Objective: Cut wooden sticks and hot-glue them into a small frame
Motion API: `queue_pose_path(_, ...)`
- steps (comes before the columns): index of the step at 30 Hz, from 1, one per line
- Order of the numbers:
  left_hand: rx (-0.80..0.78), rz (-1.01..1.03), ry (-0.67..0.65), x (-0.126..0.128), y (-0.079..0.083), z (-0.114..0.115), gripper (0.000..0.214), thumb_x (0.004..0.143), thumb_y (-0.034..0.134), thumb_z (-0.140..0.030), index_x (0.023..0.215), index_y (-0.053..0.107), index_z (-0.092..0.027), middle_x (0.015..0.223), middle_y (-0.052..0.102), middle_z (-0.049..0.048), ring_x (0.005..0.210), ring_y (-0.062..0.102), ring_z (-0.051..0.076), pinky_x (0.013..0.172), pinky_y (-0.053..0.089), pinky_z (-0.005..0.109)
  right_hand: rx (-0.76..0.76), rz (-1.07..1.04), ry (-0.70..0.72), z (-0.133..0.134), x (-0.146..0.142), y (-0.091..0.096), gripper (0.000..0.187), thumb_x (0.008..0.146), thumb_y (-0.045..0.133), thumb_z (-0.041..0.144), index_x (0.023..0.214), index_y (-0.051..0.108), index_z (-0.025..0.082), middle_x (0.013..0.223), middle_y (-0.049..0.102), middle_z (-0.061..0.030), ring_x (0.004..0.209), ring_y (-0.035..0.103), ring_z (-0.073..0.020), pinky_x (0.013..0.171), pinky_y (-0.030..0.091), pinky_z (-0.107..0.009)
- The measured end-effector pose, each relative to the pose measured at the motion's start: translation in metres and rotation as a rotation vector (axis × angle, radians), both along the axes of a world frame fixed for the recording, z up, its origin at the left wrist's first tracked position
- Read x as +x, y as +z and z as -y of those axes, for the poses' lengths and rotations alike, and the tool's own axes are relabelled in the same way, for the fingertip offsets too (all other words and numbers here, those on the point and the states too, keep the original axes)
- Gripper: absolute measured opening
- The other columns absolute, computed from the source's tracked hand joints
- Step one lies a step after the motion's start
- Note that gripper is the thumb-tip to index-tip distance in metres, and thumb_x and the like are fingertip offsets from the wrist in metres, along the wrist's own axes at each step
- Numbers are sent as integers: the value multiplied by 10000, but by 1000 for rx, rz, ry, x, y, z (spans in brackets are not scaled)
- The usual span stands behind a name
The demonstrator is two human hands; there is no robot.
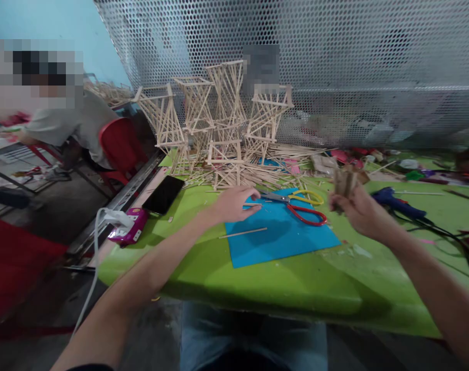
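Observation:
My left hand (233, 203) rests on the far edge of a blue sheet (280, 234) and pinches a short wooden stick (253, 204) lying there. My right hand (358, 208) is raised above the green table (257, 281) to the right, fingers closed round a bundle of wooden sticks (344, 181), blurred by motion. A single long stick (243, 233) lies on the blue sheet near my left wrist. Red and yellow scissors (301, 203) lie on the sheet between my hands.
Several stick-frame towers (214, 118) and loose sticks are piled at the table's back. A black phone (163, 194), a pink power strip (128, 226) and a blue glue gun (396, 202) with cables lie about. A perforated metal screen stands behind. A person sits at far left.

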State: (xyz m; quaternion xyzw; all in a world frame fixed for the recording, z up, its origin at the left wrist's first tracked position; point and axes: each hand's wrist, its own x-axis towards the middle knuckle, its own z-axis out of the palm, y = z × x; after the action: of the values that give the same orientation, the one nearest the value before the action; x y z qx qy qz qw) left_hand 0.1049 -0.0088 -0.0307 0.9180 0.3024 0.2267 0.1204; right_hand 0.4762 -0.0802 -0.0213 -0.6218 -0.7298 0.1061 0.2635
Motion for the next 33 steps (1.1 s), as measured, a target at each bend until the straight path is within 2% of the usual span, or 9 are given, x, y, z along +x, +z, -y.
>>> queue_pose_path(3,-196,325,-82,11,2,9,443,987,599,-507,1326,630,-223,1291,713,106,1069,701,224,925,566,380,-75,-146,257,-10,-76,2,220,1029,396,400,953,526,239,904,661,-77,803,613,-227,818,519,-374)
queue_pose_path(6,-316,546,-126,15,4,12,427,989,602,-522,1270,682,-211,1292,709,129,1076,712,222,893,601,363,-106,-229,502,-21,-133,-5,180,1025,431,359,954,545,238,883,646,-41,809,595,-206,817,512,-357)
queue_pose_path(11,-624,639,-109,9,5,10,528,983,553,-613,1206,710,-161,991,753,109,545,645,109,504,540,258,-112,-388,577,-39,-178,-23,321,1049,430,443,917,613,215,912,677,-56,862,612,-208,841,522,-366)
queue_pose_path(15,-601,608,-78,6,4,6,499,970,586,-602,1161,740,-168,826,742,59,524,610,104,473,472,228,-142,-422,561,-43,-182,-34,401,1064,392,497,1031,683,223,981,715,-58,933,640,-226,892,547,-385)
queue_pose_path(20,-570,611,-135,8,-4,-1,459,939,657,-553,1199,732,-182,1076,778,95,1076,713,238,913,578,350,-104,-203,527,-44,-165,-41,382,1049,438,483,1229,663,232,1154,717,-88,1146,635,-288,1046,499,-474)
queue_pose_path(23,-573,588,-118,10,-11,-4,463,921,687,-536,1199,737,-169,1096,782,93,1096,711,260,985,552,386,-28,-26,509,-46,-152,-35,379,1002,545,493,1221,666,208,1258,688,-132,1243,593,-328,1089,450,-491)
queue_pose_path(26,-526,545,-79,12,-16,-5,424,938,664,-527,1121,762,-156,1074,781,82,1028,715,243,953,544,352,-13,46,480,-46,-140,-22,334,978,595,498,1106,688,204,1123,734,-115,1027,665,-285,916,505,-399)
queue_pose_path(29,-493,516,-37,14,-22,-6,423,953,636,-532,1079,755,-146,1025,768,78,968,703,223,897,542,331,27,58,429,-44,-135,-11,283,1001,566,461,971,688,207,941,749,-76,807,650,-225,731,457,-318)
queue_pose_path(33,-546,512,-74,17,-28,-8,422,963,619,-520,1096,721,-132,996,751,86,909,685,208,846,543,334,81,38,374,-41,-138,-5,270,986,600,431,864,678,203,855,744,-53,747,636,-200,688,406,-296)
